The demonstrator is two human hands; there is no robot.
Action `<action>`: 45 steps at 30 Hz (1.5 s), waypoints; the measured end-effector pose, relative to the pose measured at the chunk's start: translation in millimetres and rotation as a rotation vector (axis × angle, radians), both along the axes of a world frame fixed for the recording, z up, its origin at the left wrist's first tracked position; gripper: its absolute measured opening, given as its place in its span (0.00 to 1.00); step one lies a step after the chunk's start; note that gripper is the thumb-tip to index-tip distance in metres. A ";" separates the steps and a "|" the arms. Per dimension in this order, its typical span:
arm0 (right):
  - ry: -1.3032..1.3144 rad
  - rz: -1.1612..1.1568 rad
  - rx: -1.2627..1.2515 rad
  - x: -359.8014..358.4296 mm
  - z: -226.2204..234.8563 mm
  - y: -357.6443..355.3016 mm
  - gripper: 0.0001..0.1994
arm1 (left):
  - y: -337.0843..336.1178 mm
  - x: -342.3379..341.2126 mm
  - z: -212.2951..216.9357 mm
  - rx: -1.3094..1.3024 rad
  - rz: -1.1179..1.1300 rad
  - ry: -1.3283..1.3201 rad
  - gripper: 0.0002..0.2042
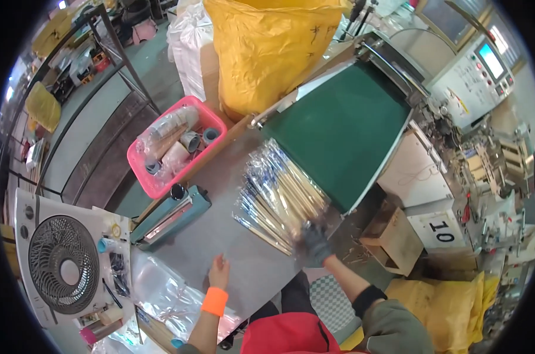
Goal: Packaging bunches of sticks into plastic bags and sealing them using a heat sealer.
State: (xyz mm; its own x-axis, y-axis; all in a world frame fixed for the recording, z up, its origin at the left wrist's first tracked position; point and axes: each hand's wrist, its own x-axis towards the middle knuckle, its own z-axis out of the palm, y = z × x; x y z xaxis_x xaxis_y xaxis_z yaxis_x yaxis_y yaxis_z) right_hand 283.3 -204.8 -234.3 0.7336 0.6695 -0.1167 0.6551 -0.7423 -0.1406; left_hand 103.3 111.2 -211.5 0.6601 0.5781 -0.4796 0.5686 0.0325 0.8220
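My right hand, in a dark grey glove, rests against the lower right ends of a spread of wrapped chopsticks. These are thin pale wooden sticks in clear plastic sleeves with blue marks at the far ends. The glove is blurred, so whether its fingers grip any of them cannot be told. Bare and with an orange band at the wrist, my left hand hovers over the grey tabletop. Its fingers are loosely bent and apart, with nothing in them. A few packets lie slightly apart at the pile's left side.
A green conveyor belt ends beside the chopsticks. Left lie a blue-green bar sealer and clear plastic bags. A pink basket of rolls and a large yellow sack stand beyond. A fan sits far left.
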 end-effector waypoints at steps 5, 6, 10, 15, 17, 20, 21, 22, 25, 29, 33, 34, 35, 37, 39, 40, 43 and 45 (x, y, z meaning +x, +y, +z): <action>0.261 -0.621 0.095 46.0 -30.5 -82.3 0.15 | -50.3 138.1 -26.4 0.044 -0.085 -0.114 0.27; 0.237 -0.552 0.152 48.6 -37.0 -79.2 0.14 | -59.6 146.5 -12.4 0.071 -0.083 -0.191 0.29; 0.140 -0.268 0.317 72.3 -33.8 -52.6 0.12 | -134.4 219.6 8.6 0.346 -0.027 -0.300 0.34; 0.524 -0.155 -0.165 51.5 57.1 0.1 0.19 | -113.4 205.0 3.8 -0.293 0.185 -0.754 0.33; -0.393 0.114 0.674 61.2 30.4 -9.1 0.21 | -95.3 193.4 -0.7 -0.291 0.184 -0.781 0.31; -0.504 0.173 0.641 100.8 50.1 52.2 0.21 | -75.0 170.5 2.4 -0.188 0.182 -0.755 0.27; -0.294 0.093 0.556 112.9 54.1 70.0 0.25 | -71.5 165.9 -1.5 -0.222 0.192 -0.701 0.25; -0.344 0.019 0.482 140.0 45.3 79.9 0.28 | -74.1 175.7 0.0 -0.268 0.183 -0.659 0.24; 0.040 -0.174 0.426 192.6 50.7 114.0 0.38 | -63.5 179.0 -19.6 -0.216 0.070 -0.625 0.25; 0.212 -0.171 0.298 227.0 49.0 134.0 0.47 | -31.5 204.5 -32.7 -0.168 0.168 -0.502 0.29; 0.362 -0.003 0.360 158.1 53.0 154.8 0.47 | -32.5 182.5 -49.1 0.191 0.167 -0.385 0.35; 0.423 0.013 0.317 153.7 54.6 160.0 0.46 | -36.1 179.4 -46.8 0.462 0.169 -0.214 0.36; 0.409 -0.015 0.307 177.7 46.0 150.8 0.46 | -49.9 183.9 -36.9 0.442 0.147 -0.228 0.36; 0.511 -0.118 0.351 231.5 14.1 118.3 0.45 | -76.6 170.7 -11.9 0.180 0.056 -0.090 0.36; 0.467 -0.151 0.402 216.0 5.7 137.9 0.45 | -63.3 111.7 -49.1 0.300 0.256 -0.245 0.35; 0.398 -0.220 0.463 214.1 2.9 140.6 0.45 | -58.8 91.9 -59.2 0.418 0.415 -0.421 0.33; 0.500 0.083 0.381 116.9 30.7 172.0 0.47 | -39.3 48.5 -20.0 -0.170 0.342 -0.584 0.35; 0.782 0.291 0.576 68.6 38.2 176.9 0.43 | -51.0 62.7 -2.5 -0.122 0.355 -0.608 0.36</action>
State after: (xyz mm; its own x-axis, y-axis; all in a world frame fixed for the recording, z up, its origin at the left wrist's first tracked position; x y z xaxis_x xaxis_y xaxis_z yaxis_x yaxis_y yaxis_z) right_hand 351.8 -27.9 -196.1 0.3889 0.9161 -0.0974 0.3708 -0.2524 -0.8937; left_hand 166.0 60.2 -213.9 0.6130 0.7734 -0.1616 -0.0510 0.2429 0.9687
